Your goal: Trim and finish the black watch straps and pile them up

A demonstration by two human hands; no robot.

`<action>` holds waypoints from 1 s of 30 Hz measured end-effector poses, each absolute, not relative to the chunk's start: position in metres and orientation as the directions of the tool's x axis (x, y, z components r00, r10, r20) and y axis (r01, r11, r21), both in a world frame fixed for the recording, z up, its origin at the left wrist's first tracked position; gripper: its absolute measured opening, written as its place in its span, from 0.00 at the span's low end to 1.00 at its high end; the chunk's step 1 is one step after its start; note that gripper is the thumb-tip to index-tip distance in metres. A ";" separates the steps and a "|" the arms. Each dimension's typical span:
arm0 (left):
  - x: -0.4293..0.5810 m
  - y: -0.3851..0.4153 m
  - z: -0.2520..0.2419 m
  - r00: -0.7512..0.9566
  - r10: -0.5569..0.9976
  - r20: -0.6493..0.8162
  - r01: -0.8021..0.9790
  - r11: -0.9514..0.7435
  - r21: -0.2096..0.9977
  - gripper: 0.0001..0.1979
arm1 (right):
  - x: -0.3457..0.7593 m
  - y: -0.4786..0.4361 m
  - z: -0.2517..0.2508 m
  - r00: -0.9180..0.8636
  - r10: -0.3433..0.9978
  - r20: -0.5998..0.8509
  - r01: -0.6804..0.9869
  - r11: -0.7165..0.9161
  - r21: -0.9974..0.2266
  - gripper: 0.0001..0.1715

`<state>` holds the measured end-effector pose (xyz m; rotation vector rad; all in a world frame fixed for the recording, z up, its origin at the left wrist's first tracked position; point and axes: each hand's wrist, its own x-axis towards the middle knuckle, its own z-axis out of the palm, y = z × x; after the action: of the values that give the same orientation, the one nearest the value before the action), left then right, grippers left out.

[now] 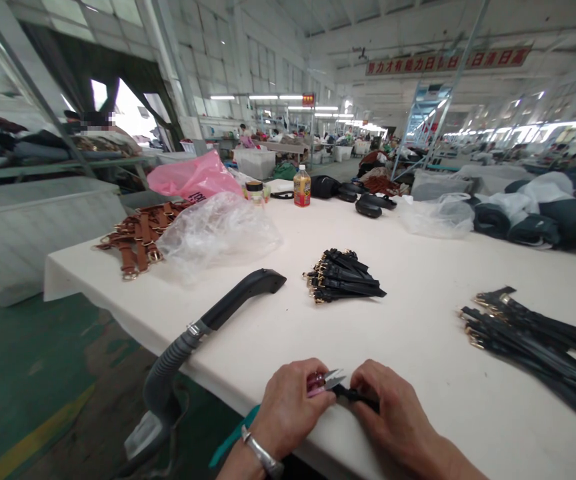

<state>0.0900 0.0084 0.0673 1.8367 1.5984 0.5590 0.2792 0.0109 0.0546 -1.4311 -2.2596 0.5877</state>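
My left hand, with a silver bangle on its wrist, is closed around a pair of pink-handled thread snips. The metal blades point right and lie beside one end of a black strap. My right hand pinches that strap between thumb and fingers, close to the table's front edge. A pile of black straps with gold-coloured buckles rests beyond both hands. More black straps lie in bundles to the right. Part of the strap and most of the snips' handles are hidden by my fingers.
A black nozzle on a grey flexible hose reaches over the left edge of the white table. Brown buckled straps, a clear plastic bag and a pink bag sit back left. A drink bottle stands behind.
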 end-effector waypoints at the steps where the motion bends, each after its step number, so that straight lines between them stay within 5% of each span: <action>1: 0.090 0.009 0.067 0.169 0.981 -0.093 0.702 -0.054 0.711 0.07 | 0.280 0.010 0.053 -0.403 0.905 0.136 0.736 0.409 -0.540 0.07; 5: 0.090 0.008 0.065 0.141 0.984 -0.106 0.674 -0.017 0.739 0.06 | 0.279 0.006 0.055 -0.401 0.900 0.172 0.727 0.426 -0.538 0.07; 17: 0.089 0.009 0.068 0.144 0.982 -0.124 0.662 -0.002 0.750 0.04 | 0.268 0.017 0.069 -0.386 0.922 -0.034 0.687 0.263 -0.677 0.08; 23: 0.087 0.003 0.068 0.153 0.979 -0.137 0.653 0.004 0.758 0.05 | 0.258 0.020 0.067 -0.277 0.953 -0.119 0.613 0.080 -0.786 0.07; 30: 0.084 -0.002 0.072 0.159 0.976 -0.150 0.672 0.004 0.741 0.06 | 0.260 0.014 0.063 -0.278 0.956 -0.093 0.662 0.120 -0.740 0.05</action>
<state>0.0836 -0.0019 0.0718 1.7368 1.5808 0.5504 0.2598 0.0140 0.0630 -1.5658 -1.9978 0.9739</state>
